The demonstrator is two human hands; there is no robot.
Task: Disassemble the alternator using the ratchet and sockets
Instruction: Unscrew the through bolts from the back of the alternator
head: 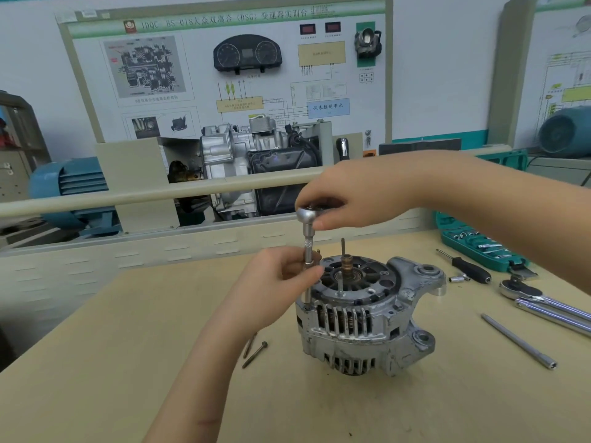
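Two hands share one upright tool: our right hand [358, 196] is closed over the ratchet [307, 215] head at frame centre, our left hand [278, 279] pinches the extension [308, 266] below. Its long axis drops straight onto the alternator [364, 314] rim on the worktop [128, 362], just right of the left grip, so the coming turn stays vertical.

Left hand [275, 279] is reaching in from the lower left on a bare forearm, palm turned inward, thumb and fingers [315, 270] pinching closed around a slim upright shaft. Right hand [355, 193] is entering from the right on a bare forearm held roughly level, wrist bent downward, fingers curling over and thumb pressing under a rounded head directly above the left hand.
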